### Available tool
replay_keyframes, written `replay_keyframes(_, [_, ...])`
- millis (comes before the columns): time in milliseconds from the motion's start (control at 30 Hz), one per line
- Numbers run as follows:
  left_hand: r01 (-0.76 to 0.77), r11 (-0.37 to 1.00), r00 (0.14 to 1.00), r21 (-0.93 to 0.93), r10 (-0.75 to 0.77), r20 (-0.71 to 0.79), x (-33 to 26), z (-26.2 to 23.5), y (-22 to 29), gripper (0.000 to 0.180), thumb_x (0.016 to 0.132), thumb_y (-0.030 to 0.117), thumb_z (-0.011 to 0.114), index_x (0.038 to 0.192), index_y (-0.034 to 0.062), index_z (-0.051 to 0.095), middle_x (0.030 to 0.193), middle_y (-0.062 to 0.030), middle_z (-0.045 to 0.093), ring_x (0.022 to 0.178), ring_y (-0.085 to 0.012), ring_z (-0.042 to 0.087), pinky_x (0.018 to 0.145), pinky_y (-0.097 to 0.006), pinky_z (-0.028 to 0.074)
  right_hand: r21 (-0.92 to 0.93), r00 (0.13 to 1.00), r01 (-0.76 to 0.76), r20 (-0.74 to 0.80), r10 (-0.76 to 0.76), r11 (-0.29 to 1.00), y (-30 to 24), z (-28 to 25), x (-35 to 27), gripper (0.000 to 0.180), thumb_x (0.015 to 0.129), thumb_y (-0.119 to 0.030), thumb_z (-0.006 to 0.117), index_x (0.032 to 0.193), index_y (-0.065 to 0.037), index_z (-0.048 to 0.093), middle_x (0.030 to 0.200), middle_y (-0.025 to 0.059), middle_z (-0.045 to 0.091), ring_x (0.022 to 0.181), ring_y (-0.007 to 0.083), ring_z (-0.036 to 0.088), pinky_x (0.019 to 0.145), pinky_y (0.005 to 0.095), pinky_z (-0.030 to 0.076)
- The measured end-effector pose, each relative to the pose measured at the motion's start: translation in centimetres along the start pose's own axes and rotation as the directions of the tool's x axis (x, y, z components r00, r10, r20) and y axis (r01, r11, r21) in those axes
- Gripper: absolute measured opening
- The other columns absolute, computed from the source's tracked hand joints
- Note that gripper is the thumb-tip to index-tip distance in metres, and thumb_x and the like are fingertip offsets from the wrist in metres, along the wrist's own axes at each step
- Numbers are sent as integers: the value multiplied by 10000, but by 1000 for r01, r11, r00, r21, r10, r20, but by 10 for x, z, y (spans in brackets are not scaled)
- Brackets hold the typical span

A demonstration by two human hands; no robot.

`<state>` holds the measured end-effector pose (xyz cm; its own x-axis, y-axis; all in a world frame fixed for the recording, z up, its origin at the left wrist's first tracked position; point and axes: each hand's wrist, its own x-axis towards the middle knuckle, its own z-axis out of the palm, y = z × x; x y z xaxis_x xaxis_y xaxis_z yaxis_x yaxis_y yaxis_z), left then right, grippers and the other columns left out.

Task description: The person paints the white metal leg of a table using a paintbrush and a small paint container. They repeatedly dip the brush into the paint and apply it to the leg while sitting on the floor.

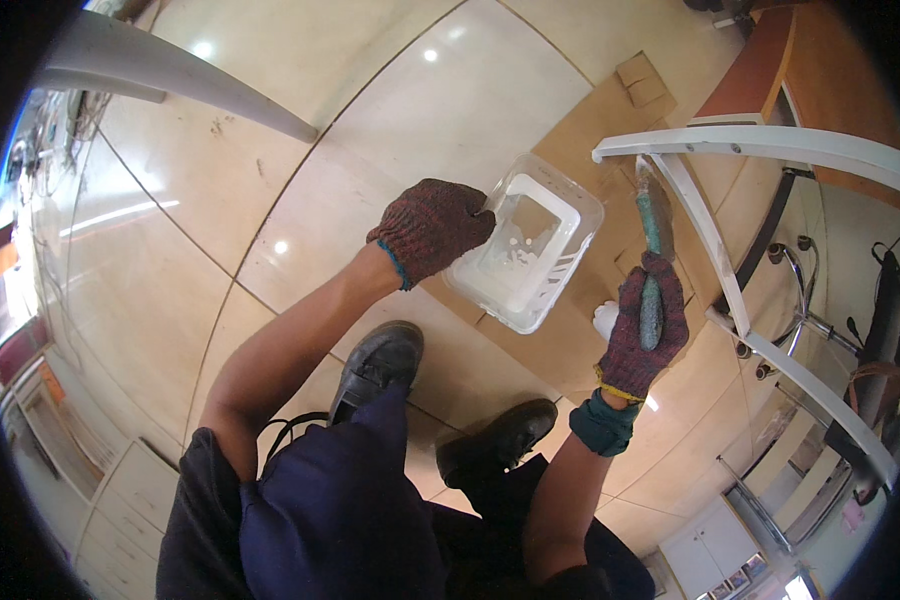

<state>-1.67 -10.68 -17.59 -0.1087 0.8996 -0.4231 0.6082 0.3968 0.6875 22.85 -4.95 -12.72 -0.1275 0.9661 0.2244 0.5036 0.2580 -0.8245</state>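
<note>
My left hand (433,226), in a dark knitted work glove, grips the left rim of a clear plastic tub (577,192). White paint (506,270) coats its inside and pools at the bottom. My right hand (644,330), gloved the same way, is closed around the worn teal handle of a paintbrush (654,220). The brush points away from me, its white-tipped end at the upper part of a white metal frame (698,226). Whether the bristles touch the frame is hard to tell.
Flattened cardboard (595,130) lies on the tiled floor (310,240) under the tub and frame. A wooden panel (850,90) stands at the upper right, with a wheeled chair base (800,290) below it. A grey leg (180,70) juts in at the upper left. My shoes (375,365) are close below.
</note>
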Motion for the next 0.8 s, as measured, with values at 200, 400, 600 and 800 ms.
replay_keyframes(200, [88,996,996,-34,-87,29,-4,-7,16,359,848,359,525,922,45,683,804,-211,652,748,-369,641,728,-433,516,1,996,55,67,-55,998,12,3,11,274,797,59,667,1060,-17,670,1024,102,688,958,172,636,831,291,518])
replay_keyframes(400, [100,994,994,-31,-99,36,-5,-7,12,381,840,375,535,946,42,688,833,-218,655,753,-374,641,733,-433,515,-68,996,74,-40,-77,995,-5,3,-5,259,808,60,658,1056,-13,666,1010,105,684,929,165,632,800,283,522])
replay_keyframes(600, [69,997,997,20,-69,33,0,-4,10,411,835,391,547,982,33,687,843,-218,663,783,-368,651,763,-421,516,65,981,34,-191,-21,997,2,13,-9,231,818,48,658,1041,-10,664,993,97,683,895,159,626,772,272,514])
replay_keyframes(800, [107,994,993,-32,-106,44,-3,-6,12,426,838,397,545,1004,31,687,872,-218,667,807,-365,653,781,-417,515,160,984,-93,-138,116,983,-4,8,-10,211,826,42,653,1032,-2,660,998,102,678,890,152,620,761,261,510])
